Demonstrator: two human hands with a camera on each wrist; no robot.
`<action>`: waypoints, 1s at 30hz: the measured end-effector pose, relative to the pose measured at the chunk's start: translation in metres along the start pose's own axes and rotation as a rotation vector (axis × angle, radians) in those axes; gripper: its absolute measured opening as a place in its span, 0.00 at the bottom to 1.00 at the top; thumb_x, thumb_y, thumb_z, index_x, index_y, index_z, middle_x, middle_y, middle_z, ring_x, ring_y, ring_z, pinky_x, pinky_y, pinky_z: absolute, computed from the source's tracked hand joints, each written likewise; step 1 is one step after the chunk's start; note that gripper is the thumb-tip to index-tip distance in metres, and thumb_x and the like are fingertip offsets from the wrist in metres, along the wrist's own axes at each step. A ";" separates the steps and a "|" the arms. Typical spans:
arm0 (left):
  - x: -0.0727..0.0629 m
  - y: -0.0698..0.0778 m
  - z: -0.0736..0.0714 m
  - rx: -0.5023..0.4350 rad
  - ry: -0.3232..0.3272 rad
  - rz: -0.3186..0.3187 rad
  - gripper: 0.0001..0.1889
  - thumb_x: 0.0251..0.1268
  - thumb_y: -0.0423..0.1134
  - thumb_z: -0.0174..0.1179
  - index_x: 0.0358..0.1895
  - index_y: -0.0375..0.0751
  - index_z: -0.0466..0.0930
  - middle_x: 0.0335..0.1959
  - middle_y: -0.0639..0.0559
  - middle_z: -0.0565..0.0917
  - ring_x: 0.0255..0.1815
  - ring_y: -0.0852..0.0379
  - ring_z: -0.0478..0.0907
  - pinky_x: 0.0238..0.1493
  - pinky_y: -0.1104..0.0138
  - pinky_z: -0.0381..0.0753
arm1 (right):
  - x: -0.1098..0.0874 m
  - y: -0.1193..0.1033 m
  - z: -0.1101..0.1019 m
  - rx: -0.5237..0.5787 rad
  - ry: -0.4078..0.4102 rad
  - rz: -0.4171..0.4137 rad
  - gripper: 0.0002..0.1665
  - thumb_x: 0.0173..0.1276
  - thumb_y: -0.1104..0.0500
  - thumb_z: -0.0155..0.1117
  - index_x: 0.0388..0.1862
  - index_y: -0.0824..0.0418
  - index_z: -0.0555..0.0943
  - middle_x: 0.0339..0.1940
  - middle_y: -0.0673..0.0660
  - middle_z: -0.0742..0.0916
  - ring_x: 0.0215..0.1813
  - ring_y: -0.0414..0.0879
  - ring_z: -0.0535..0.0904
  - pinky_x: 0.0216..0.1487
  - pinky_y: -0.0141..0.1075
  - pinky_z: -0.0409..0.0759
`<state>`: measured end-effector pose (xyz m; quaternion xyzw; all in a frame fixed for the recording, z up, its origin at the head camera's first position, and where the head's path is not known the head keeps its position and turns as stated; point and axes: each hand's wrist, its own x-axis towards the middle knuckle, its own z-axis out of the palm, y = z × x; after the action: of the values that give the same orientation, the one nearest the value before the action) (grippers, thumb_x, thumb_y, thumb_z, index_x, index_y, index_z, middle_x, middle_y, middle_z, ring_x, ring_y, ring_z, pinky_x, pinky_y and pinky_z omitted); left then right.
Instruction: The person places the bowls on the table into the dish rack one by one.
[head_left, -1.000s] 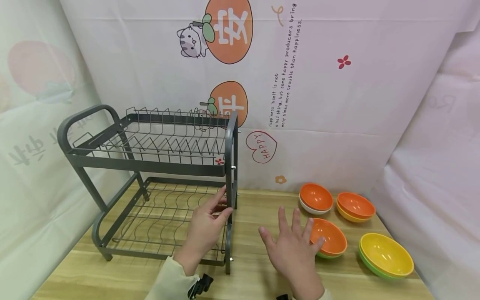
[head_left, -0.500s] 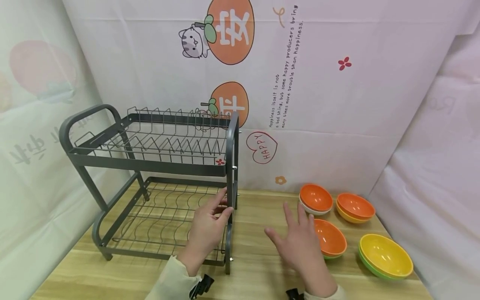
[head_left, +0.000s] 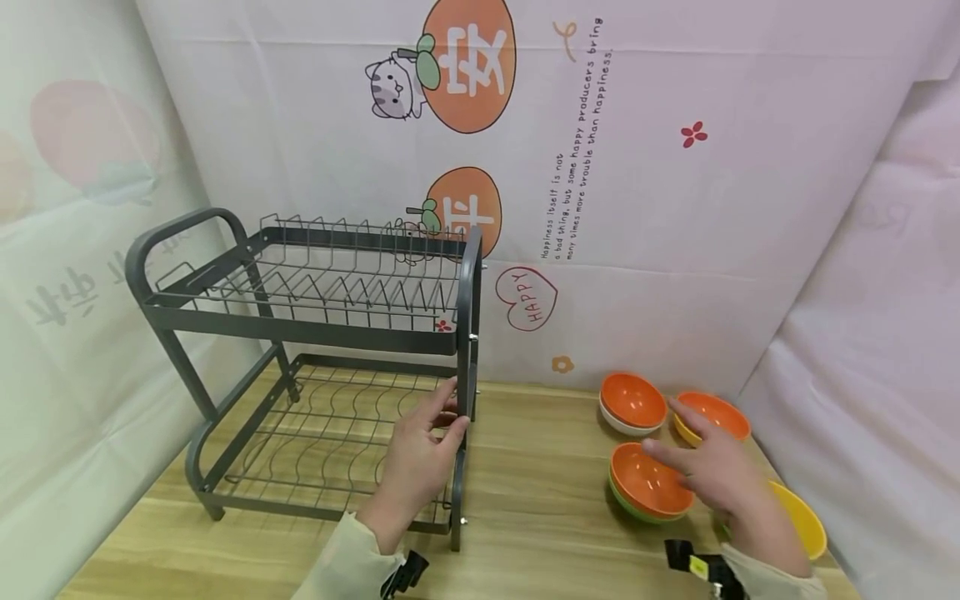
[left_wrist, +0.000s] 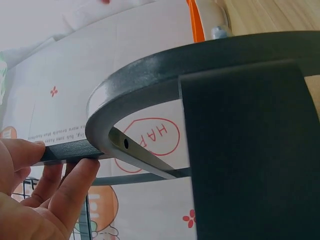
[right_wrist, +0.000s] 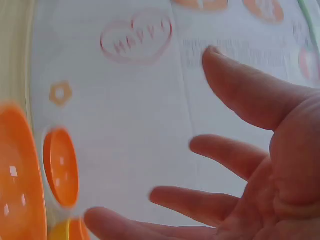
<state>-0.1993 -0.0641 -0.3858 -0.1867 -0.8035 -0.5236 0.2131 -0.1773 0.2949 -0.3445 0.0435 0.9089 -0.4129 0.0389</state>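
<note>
My left hand (head_left: 418, 454) grips the right front upright of a dark grey two-tier dish rack (head_left: 315, 329); in the left wrist view, thumb and fingers pinch its flat metal bar (left_wrist: 70, 151). My right hand (head_left: 723, 475) hovers over the bowls on the right, fingers spread and holding nothing. Just left of it sits an orange bowl (head_left: 648, 479) nested in a green one. Behind are an orange bowl (head_left: 633, 398) in a white one and an orange bowl (head_left: 716, 410) in a yellow one. The right hand and forearm partly cover a yellow bowl (head_left: 806, 521).
The rack's upper tier (head_left: 330, 287) has wire plate slots, and its lower tier (head_left: 337, 433) is a wavy wire shelf. Both stand on a wood-grain table (head_left: 540, 500). A white printed cloth (head_left: 637, 208) hangs behind and along the sides.
My right hand has swung right, from beside the orange-and-green bowls to above the gap near the yellow bowl. The left hand keeps its grip on the rack. The bowls have stayed put.
</note>
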 end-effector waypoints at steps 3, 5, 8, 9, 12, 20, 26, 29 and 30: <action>0.000 -0.001 0.001 0.009 -0.002 0.016 0.27 0.70 0.34 0.62 0.72 0.45 0.71 0.48 0.50 0.83 0.44 0.52 0.83 0.39 0.61 0.84 | 0.003 0.015 -0.013 0.129 -0.043 0.074 0.62 0.63 0.40 0.72 0.82 0.61 0.47 0.77 0.74 0.54 0.68 0.72 0.65 0.49 0.49 0.83; 0.000 -0.002 0.001 0.017 -0.001 0.020 0.28 0.71 0.34 0.62 0.72 0.45 0.70 0.49 0.50 0.83 0.44 0.52 0.83 0.38 0.62 0.84 | 0.006 0.023 -0.016 0.180 -0.063 0.122 0.61 0.65 0.42 0.71 0.82 0.62 0.46 0.76 0.76 0.54 0.70 0.74 0.58 0.48 0.50 0.83; 0.000 -0.002 0.001 0.018 -0.004 0.013 0.28 0.71 0.34 0.62 0.73 0.46 0.70 0.49 0.50 0.83 0.44 0.53 0.83 0.39 0.62 0.83 | 0.010 0.035 -0.015 0.181 -0.068 0.187 0.61 0.65 0.39 0.69 0.82 0.62 0.46 0.73 0.80 0.55 0.68 0.76 0.60 0.46 0.50 0.84; 0.000 -0.001 0.001 0.018 -0.004 0.009 0.28 0.71 0.35 0.62 0.73 0.46 0.69 0.49 0.51 0.83 0.44 0.53 0.83 0.39 0.62 0.83 | 0.011 0.039 -0.014 0.175 -0.068 0.204 0.60 0.66 0.39 0.69 0.82 0.62 0.46 0.72 0.81 0.56 0.67 0.76 0.61 0.46 0.50 0.84; -0.001 0.000 0.000 0.015 -0.008 0.003 0.28 0.71 0.35 0.62 0.73 0.47 0.69 0.49 0.52 0.83 0.44 0.54 0.82 0.39 0.62 0.83 | 0.014 0.051 -0.010 0.190 -0.077 0.240 0.58 0.68 0.39 0.67 0.81 0.64 0.47 0.71 0.82 0.55 0.67 0.78 0.59 0.48 0.52 0.83; -0.001 -0.002 0.000 0.008 -0.006 -0.002 0.28 0.71 0.35 0.61 0.73 0.46 0.69 0.49 0.52 0.83 0.44 0.54 0.82 0.39 0.63 0.83 | 0.019 0.069 0.006 0.203 -0.103 0.261 0.53 0.73 0.43 0.62 0.79 0.69 0.46 0.69 0.83 0.57 0.67 0.78 0.60 0.48 0.57 0.81; -0.001 0.000 0.001 0.003 -0.003 -0.006 0.29 0.71 0.35 0.62 0.73 0.46 0.69 0.49 0.51 0.83 0.44 0.54 0.83 0.38 0.63 0.83 | 0.024 0.076 0.014 0.158 -0.076 0.229 0.47 0.75 0.50 0.60 0.77 0.73 0.49 0.67 0.85 0.58 0.64 0.77 0.65 0.43 0.54 0.84; 0.000 -0.001 0.000 0.000 0.000 -0.006 0.28 0.71 0.35 0.62 0.73 0.46 0.70 0.48 0.52 0.83 0.44 0.54 0.83 0.38 0.63 0.83 | 0.027 0.080 0.018 0.151 -0.064 0.231 0.45 0.75 0.53 0.60 0.77 0.73 0.50 0.68 0.84 0.59 0.63 0.76 0.67 0.41 0.53 0.84; 0.000 -0.002 0.000 -0.003 0.000 -0.005 0.28 0.71 0.35 0.62 0.73 0.46 0.70 0.48 0.52 0.83 0.44 0.54 0.82 0.38 0.63 0.83 | 0.029 0.081 0.019 0.151 -0.061 0.235 0.45 0.75 0.54 0.60 0.77 0.74 0.50 0.68 0.84 0.59 0.63 0.76 0.67 0.41 0.52 0.84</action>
<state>-0.2003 -0.0645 -0.3877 -0.1849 -0.8031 -0.5253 0.2117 -0.1962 0.3351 -0.4200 0.1397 0.8624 -0.4737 0.1110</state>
